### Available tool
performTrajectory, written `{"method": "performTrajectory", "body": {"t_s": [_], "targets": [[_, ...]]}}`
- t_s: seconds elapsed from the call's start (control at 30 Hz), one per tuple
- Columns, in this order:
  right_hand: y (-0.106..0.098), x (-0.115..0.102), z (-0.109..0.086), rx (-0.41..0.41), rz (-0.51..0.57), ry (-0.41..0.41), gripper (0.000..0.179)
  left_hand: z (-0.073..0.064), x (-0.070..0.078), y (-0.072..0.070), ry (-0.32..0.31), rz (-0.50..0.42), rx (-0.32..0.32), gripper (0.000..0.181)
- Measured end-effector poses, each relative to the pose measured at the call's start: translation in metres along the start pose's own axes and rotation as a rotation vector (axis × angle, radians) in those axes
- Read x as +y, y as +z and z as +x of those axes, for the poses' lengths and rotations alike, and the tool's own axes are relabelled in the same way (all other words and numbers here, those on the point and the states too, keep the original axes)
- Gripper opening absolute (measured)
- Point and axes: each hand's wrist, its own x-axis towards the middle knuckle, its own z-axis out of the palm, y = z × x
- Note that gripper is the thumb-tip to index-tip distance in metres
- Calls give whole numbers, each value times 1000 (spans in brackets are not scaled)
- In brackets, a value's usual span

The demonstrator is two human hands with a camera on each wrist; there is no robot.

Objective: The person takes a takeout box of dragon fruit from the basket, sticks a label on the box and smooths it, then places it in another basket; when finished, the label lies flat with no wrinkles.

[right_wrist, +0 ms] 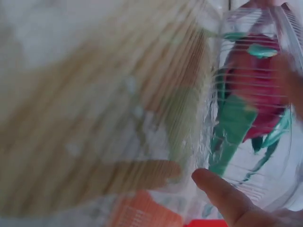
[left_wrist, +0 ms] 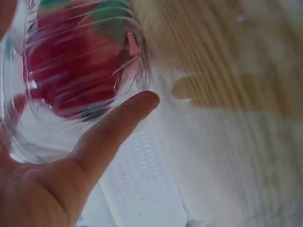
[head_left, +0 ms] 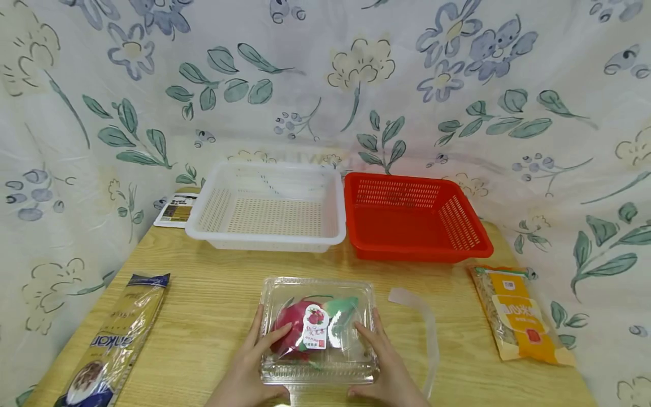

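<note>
A clear plastic clamshell box (head_left: pixel 342 370) lies in front of me at the table's near side. Inside it is a red dragon fruit (head_left: pixel 290 329) with green tips, under a white label (head_left: pixel 315 328) on the lid. My left hand (head_left: pixel 249 362) grips the box's left side, a finger over the lid and the thumb at the near edge. On the opposite side my right hand (head_left: pixel 389 364) holds it the same way. Both wrist views show the clear wall of the box close up, with the left thumb (left_wrist: pixel 111 130) and right thumb (right_wrist: pixel 222 194) beside it.
A white basket (head_left: pixel 269 240) and a red basket (head_left: pixel 422 251) stand at the back. To the left lie a noodle packet (head_left: pixel 114 339) and a white-edged pack (head_left: pixel 175 212). A translucent strip (head_left: pixel 431 333) and an orange grain bag (head_left: pixel 521 316) lie to the right.
</note>
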Motion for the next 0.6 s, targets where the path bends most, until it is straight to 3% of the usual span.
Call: {"method": "performTrajectory", "body": {"t_s": [0.07,0.2,0.33,0.5,0.6], "targets": [[0,-1,0,21,-26,-19,108,-1,0,2,35,47,47,104],[-2,-7,7,45,-17,-19,106,-2,6,1,45,86,102,103],[-9,-17,17,46,49,-5,102,-1,16,-7,53,54,138,99],[-17,-30,38,22,256,-4,90,7,24,-21,171,80,313,91],[-22,-37,55,30,294,-43,85,16,26,-30,218,65,419,86]]}}
